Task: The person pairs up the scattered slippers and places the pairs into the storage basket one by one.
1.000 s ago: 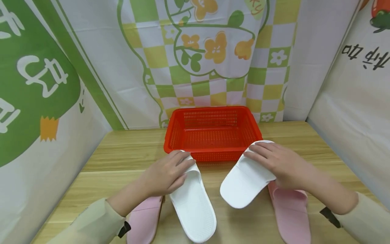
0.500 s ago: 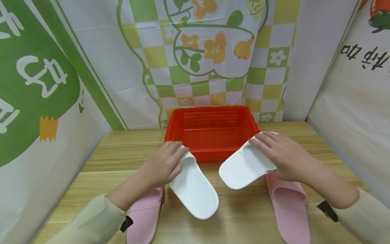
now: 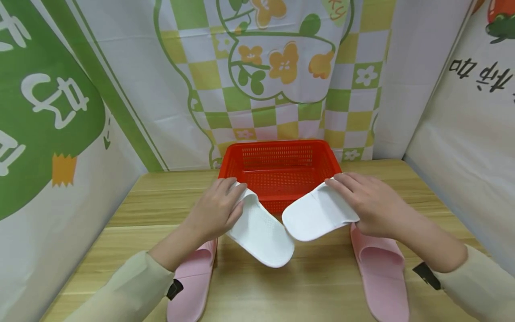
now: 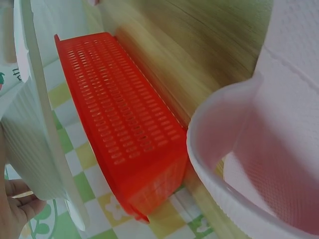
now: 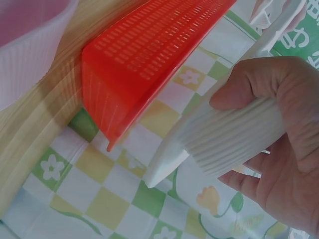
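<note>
My left hand [image 3: 217,205] grips a white slipper [image 3: 263,232] by its strap end, the heel pointing toward the middle. On the other side my right hand [image 3: 368,201] holds a second white slipper [image 3: 318,212], thumb and fingers round its ribbed strap [image 5: 234,132]. Both slippers are held up over the table in front of the red basket [image 3: 279,197], their heel ends close together in the head view. Pink slippers lie below: one [image 3: 191,286] under my left wrist, the other [image 3: 384,277] under my right forearm.
The red basket, with perforated sides, stands at the back of the wooden table [image 3: 281,295] against a checked cloth [image 3: 265,112]. Printed cloth walls rise at the left [image 3: 120,179] and right [image 3: 462,156].
Both white slippers have been raised off toward the basket and tilted, their heels swinging inward and closer to each other. The pink slippers and the basket have stayed in place.
</note>
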